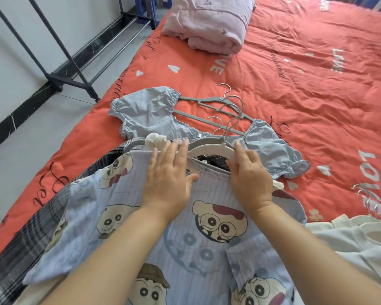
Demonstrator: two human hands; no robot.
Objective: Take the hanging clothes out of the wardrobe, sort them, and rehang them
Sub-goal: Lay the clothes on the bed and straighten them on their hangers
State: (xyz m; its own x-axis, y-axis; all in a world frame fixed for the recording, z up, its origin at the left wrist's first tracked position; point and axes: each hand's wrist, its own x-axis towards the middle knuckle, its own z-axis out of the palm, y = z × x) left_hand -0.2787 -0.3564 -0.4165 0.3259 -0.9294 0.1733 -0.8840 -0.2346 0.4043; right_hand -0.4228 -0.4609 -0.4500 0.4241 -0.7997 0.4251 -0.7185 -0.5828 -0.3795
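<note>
A light blue cartoon-print shirt [207, 234] lies on top of a pile of clothes at the near edge of the bed. A white hanger [209, 150] sits in its neckline. My left hand [167, 175] rests flat on the shirt's left shoulder, fingers straight. My right hand [250, 172] grips the hanger's right arm and the collar. Beneath lie a dark plaid garment [31, 236] and a pale blue puff-sleeve top [145, 111]. Grey hangers [220, 104] lie beyond on the cover.
The red quilt [295, 73] covers the bed. A folded pink blanket [209, 20] sits at the far end. A black clothes rack [59, 60] stands on the grey tile floor at left. White clothing [350, 238] lies at the right.
</note>
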